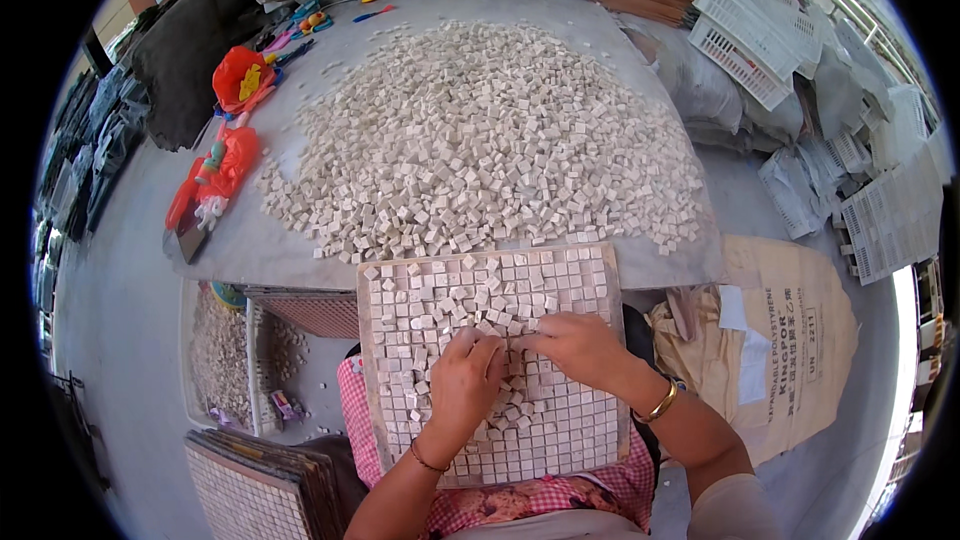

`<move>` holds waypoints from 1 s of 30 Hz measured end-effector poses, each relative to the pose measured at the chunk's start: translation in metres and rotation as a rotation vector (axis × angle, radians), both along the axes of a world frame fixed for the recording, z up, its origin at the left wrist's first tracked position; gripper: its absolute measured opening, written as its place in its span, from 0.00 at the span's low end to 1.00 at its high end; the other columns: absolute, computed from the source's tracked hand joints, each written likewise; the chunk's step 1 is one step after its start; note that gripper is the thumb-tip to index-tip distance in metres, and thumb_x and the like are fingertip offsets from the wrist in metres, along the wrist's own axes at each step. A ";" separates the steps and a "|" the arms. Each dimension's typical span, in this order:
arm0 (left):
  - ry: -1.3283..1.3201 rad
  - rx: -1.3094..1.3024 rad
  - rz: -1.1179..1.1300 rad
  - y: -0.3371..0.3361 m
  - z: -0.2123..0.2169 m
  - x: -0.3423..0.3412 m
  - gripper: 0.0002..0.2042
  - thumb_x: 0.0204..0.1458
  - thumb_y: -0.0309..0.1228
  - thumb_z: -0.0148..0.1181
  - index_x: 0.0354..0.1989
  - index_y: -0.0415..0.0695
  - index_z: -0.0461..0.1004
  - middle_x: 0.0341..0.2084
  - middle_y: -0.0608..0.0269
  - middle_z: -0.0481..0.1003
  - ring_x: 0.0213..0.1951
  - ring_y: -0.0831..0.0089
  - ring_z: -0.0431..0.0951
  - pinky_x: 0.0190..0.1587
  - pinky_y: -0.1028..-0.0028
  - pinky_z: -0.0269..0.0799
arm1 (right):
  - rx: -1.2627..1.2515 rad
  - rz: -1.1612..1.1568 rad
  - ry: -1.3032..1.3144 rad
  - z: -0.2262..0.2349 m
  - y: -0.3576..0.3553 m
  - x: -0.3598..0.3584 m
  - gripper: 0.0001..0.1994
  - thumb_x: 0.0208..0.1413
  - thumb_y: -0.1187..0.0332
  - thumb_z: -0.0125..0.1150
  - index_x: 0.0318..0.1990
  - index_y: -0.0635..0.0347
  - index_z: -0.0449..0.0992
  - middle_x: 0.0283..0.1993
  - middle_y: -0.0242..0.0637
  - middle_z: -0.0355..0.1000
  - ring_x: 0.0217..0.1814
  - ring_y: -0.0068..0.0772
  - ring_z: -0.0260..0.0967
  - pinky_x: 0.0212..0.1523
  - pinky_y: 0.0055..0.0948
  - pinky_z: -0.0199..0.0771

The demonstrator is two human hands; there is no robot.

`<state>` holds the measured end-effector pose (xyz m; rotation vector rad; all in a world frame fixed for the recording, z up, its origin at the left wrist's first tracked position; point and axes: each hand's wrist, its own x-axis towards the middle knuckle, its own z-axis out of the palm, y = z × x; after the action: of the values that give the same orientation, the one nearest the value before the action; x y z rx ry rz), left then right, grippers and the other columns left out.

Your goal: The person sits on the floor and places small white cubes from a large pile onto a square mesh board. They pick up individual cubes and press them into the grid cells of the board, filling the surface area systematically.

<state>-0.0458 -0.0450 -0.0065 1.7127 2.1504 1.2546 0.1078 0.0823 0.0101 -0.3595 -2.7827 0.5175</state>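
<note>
A square tray with a grid of small pockets [590,420] leans on my lap against the table edge. Pale stone mosaic cubes fill many pockets, and loose cubes [470,297] lie heaped across its middle. Over the centre, my left hand [467,380] has its fingers curled in and pressed together. Close beside it, my right hand [580,348] reaches in from the right, thumb and forefinger pinched low at the grid. Whatever lies between the fingertips of either hand is too small or hidden to make out.
A wide pile of stone cubes [480,130] covers the table [240,245] beyond the tray. Red plastic bags [225,165] with toys sit at its left. Filled trays [245,490] are stacked lower left, near a bin of chips [220,355]. A tan sack [790,340] lies right, below white crates [745,40].
</note>
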 end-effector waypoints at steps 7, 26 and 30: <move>-0.102 -0.020 0.018 -0.022 0.009 -0.004 0.04 0.46 0.23 0.63 0.31 0.43 0.76 0.26 0.61 0.72 0.26 0.61 0.74 0.27 0.66 0.71 | 0.042 0.272 0.001 -0.003 0.031 -0.004 0.03 0.48 0.69 0.54 0.31 0.53 0.74 0.26 0.31 0.63 0.30 0.33 0.69 0.28 0.33 0.70; 0.054 -0.118 -0.058 -0.017 0.003 0.010 0.06 0.44 0.21 0.62 0.32 0.42 0.78 0.27 0.62 0.73 0.29 0.62 0.75 0.30 0.67 0.71 | 0.172 0.636 -0.186 0.015 0.045 -0.031 0.05 0.47 0.69 0.54 0.24 0.57 0.67 0.25 0.31 0.63 0.31 0.33 0.69 0.27 0.33 0.71; 0.084 -0.109 -0.079 -0.015 -0.001 0.008 0.08 0.42 0.21 0.62 0.33 0.44 0.78 0.26 0.63 0.72 0.29 0.63 0.74 0.29 0.68 0.71 | 0.143 0.528 -0.127 0.017 0.047 -0.020 0.05 0.47 0.69 0.54 0.25 0.58 0.67 0.25 0.32 0.63 0.30 0.34 0.69 0.27 0.34 0.71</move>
<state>-0.0375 -0.0605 -0.0075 1.8158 2.1294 1.0438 0.0881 0.1293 0.0274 0.4002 -3.0079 0.4114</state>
